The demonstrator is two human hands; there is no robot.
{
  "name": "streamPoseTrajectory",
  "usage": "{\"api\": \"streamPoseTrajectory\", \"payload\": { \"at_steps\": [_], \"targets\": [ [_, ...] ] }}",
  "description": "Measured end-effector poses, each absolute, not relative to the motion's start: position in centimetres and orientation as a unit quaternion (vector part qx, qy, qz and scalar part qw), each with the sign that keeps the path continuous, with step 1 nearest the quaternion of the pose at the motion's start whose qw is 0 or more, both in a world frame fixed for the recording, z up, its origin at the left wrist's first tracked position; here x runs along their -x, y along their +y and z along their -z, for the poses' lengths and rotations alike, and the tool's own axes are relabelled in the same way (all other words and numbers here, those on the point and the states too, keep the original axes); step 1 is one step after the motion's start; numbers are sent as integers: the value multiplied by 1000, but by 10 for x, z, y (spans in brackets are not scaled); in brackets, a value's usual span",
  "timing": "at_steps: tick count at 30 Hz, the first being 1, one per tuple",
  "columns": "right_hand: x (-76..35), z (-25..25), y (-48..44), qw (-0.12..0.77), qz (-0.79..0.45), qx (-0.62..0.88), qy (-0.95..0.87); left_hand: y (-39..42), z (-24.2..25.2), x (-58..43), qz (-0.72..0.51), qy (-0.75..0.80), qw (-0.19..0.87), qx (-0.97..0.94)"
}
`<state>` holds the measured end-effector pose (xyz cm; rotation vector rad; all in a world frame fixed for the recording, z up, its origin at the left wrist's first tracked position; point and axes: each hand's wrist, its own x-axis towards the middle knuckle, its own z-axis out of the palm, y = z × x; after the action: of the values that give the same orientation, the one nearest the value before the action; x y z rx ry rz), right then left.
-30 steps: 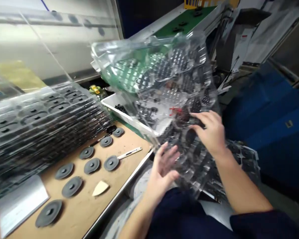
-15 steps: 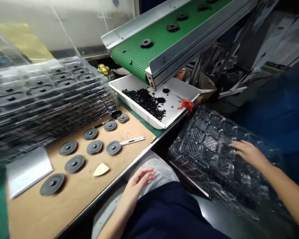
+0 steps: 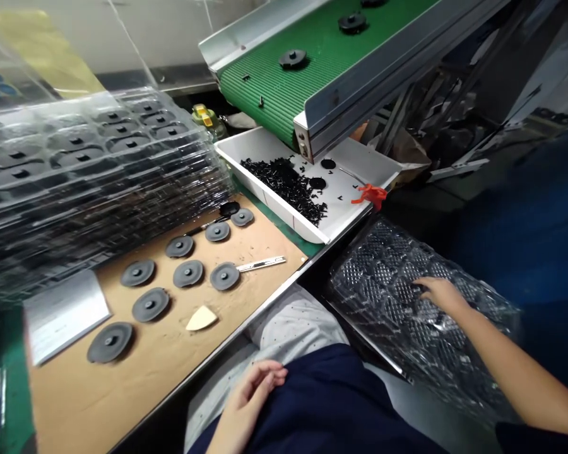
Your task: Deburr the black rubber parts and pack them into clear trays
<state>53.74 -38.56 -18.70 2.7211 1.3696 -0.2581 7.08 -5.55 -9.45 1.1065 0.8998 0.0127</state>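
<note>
My left hand rests near my lap, its fingers loosely curled in towards the thumb, with nothing visible in them. My right hand reaches over a stack of clear plastic trays at my right side. Its fingers are bent and a little apart, and the fingertips appear to touch the top tray. Moulded round pockets with a mesh pattern show in that tray. Several grey round discs with a small central knob lie spread on the brown board to my left.
A green conveyor belt carries more discs above a white bin of small black pieces. Red-handled pliers or cutters lie on its rim. A tall stack of filled trays, a metal plate, a knife and a cream wedge are leftward.
My right hand has moved left across the trays. My left hand has lowered, and its fingers have curled more. Discs on the belt have shifted, and the view has turned slightly.
</note>
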Motion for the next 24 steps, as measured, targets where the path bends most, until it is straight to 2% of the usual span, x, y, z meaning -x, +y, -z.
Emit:
{"api": "streamPoseTrajectory", "payload": {
  "at_steps": [8,19,24],
  "targets": [
    [-518,177,-403,80,83,-895,430,-50,106,-65,-96,496,762,-405],
    [-497,151,-368,180,106,-895,395,-35,108,-59,-117,489,791,-347],
    [-502,110,-322,152,71,-901,400,-30,106,-49,-132,491,794,-334]
  ]
}}
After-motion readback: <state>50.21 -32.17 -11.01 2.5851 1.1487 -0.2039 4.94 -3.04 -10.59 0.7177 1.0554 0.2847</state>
